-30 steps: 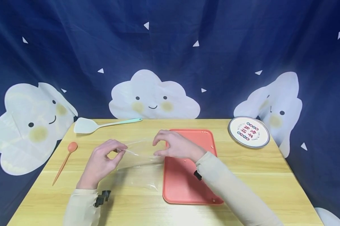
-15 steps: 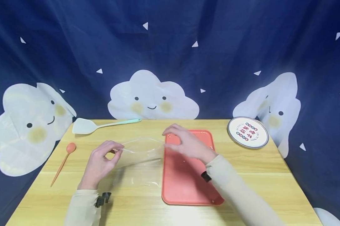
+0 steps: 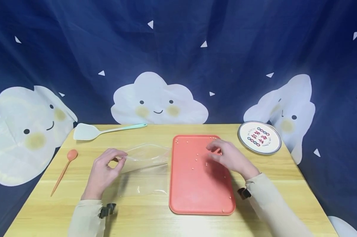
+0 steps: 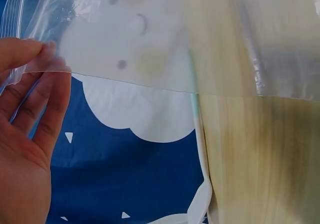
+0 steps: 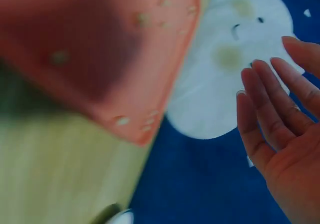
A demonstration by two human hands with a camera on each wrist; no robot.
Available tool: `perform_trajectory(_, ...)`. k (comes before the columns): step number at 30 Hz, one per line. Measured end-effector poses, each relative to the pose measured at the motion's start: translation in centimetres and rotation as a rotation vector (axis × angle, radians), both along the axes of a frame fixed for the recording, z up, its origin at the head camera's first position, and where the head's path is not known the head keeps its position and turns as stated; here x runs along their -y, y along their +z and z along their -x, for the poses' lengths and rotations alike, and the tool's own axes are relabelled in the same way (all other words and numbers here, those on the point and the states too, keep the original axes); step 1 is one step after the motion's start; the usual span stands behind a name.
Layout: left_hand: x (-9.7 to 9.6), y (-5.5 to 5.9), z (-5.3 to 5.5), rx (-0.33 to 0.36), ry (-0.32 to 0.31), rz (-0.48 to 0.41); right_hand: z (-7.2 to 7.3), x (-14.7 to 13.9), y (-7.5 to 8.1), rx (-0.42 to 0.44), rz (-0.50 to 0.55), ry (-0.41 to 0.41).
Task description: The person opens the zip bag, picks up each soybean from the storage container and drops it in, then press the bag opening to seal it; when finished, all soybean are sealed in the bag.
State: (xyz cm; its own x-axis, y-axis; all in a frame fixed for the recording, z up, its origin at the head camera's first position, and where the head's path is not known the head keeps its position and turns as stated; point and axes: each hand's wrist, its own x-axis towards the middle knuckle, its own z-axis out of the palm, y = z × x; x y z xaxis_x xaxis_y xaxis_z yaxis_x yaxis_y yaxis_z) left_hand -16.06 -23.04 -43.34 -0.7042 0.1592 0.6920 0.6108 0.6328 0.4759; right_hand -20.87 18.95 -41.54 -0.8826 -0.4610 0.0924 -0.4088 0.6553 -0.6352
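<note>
Thumb and fingers of my left hand (image 3: 105, 172) pinch the top corner of a clear zip bag (image 3: 146, 179), its mouth parted toward the back. In the left wrist view the ridged zip strip of the bag (image 4: 135, 43) runs by the thumb. My right hand (image 3: 230, 156) hovers over the right side of a red tray (image 3: 196, 194), fingers apart and nothing between them. The right wrist view has the same hand (image 5: 285, 119) with loosely bent, unloaded fingers. Several small pale beads (image 3: 192, 168) lie scattered on the tray, some along its edges.
A white spatula (image 3: 88, 132) with a mint handle lies at the back left. An orange spoon (image 3: 72, 154) rests on the left side of the wooden table (image 3: 143, 217). A round printed plate (image 3: 260, 137) sits at the back right, before a blue cloud curtain (image 3: 178, 39).
My right hand has left the bag's right side and moved right over the tray. The left hand still pinches the bag; its mouth now shows parted. Beads have shifted on the tray.
</note>
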Motion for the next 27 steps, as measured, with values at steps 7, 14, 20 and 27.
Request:
perform_trajectory(7, 0.2, -0.4, -0.1, -0.001, 0.010, -0.005, -0.1, -0.8, -3.6, -0.015, -0.061, 0.031)
perform_trajectory(14, 0.2, -0.7, -0.1, 0.016, 0.024, -0.006, 0.7, -0.5, -5.6, -0.057, -0.111, 0.095)
perform_trajectory(20, 0.2, -0.8, -0.2, 0.030, 0.027, -0.004, 1.1, -0.1, -6.3, -0.065, -0.139, 0.135)
perform_trajectory(27, 0.1, -0.7, 0.1, 0.028, 0.019, 0.015, 1.7, 0.0, -6.9, -0.045, -0.127, 0.129)
